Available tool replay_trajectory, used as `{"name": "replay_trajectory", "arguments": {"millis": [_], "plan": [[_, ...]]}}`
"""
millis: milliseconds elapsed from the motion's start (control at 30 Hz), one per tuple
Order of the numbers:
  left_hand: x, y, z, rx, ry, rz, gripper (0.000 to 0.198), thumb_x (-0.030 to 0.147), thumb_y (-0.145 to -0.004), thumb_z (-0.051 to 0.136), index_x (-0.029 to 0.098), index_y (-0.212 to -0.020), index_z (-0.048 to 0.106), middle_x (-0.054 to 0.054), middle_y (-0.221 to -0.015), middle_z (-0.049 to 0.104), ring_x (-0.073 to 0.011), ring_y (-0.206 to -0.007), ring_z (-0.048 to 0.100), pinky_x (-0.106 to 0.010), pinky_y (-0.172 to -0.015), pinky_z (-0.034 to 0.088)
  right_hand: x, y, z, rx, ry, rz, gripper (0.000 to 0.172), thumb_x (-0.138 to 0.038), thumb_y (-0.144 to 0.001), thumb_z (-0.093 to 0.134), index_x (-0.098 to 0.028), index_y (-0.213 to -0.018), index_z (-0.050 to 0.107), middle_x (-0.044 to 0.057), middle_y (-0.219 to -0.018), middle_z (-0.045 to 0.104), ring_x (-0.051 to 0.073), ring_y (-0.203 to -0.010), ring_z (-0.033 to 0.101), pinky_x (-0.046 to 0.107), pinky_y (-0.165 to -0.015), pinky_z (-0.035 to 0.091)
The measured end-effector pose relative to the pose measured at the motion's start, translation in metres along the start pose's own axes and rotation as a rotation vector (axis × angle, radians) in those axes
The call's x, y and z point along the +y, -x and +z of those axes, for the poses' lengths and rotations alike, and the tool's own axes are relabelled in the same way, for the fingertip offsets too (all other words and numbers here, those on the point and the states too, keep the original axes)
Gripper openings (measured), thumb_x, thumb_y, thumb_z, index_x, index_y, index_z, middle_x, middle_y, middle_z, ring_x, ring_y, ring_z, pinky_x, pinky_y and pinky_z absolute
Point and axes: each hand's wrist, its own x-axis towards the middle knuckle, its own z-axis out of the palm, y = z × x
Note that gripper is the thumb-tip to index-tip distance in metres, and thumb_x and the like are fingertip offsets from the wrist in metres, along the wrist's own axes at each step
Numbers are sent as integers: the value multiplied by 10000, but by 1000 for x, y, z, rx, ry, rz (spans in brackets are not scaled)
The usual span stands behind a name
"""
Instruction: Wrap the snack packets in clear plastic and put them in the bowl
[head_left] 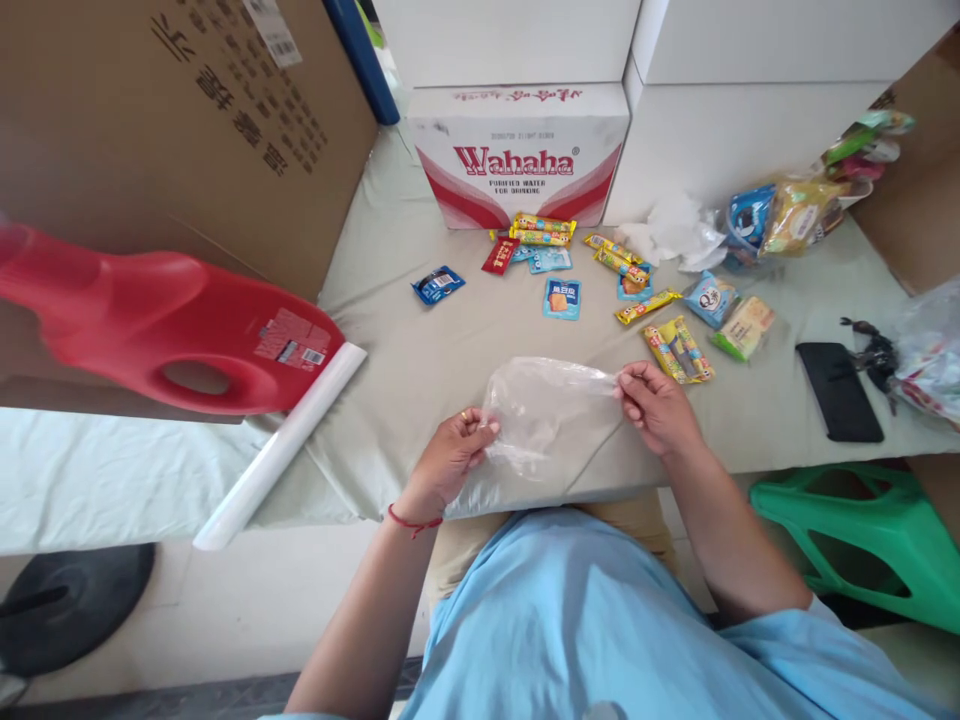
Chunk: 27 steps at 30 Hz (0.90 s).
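Far out to the left of the left hand, a red jug (172,330) lies on its side. A white roll (281,445) slants out from beside it, and its near end seems to reach past the edge of the bench (405,380). Lying that way, I judge a bump from the left elbow could roll it off.

The left hand (450,460) is closed in a pinch on the left edge of a clear plastic bag (551,420), thumb pressed against fingertips through the film. The bag is stretched between the two hands at the near edge of the bench, directly in front of the person. The right hand (660,405) grips the bag's upper right corner, fingers curled tight on it. The film looks thin and slick. A hard pull apart could stretch or tear it, and a slack pinch could let one side slide free and the bag collapse. Whether its layers are parted I cannot tell.

Just beyond the right hand lies a yellow packet (679,350), with more snack packets (562,298) scattered farther off. A careless sweep of that wrist could scatter them. Well to the right of the right hand, a black phone (838,390) rests near the bench edge, and a dragging forearm could tip it toward the green stool (862,540) below.
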Motion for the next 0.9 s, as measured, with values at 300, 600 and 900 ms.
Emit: {"name": "replay_trajectory", "arguments": {"millis": [300,600,900], "plan": [[-12,17,-3,204,-825,862,350,178,-850,640,249,-1188,696,-146,-1336,626,-318,-1272,580,-501,-1123,439,-1,-32,7,-10,-24,53,512,-507,-609,949,-212,-829,593,-35,-666,671,31,-424,414,141,-348,238],[-24,9,-5,-285,-843,781,520,473,-818,817,234,-1252,660,-204,-1530,537,-373,-1425,516,-546,-1178,417,-2,-48,-1,58,-63,67,465,-427,-611,953,-214,-827,601,-40,-668,658,33,-442,428,131,-351,289],[-14,5,-12,-239,-624,612,224,386,-995,597,235,-937,751,-147,-1317,725,-271,-1168,697,-412,-1023,516,3,-72,-8,163,3,-118,354,-380,-729,894,-228,-876,611,-9,-803,654,90,-643,595,197,-584,545]]}}
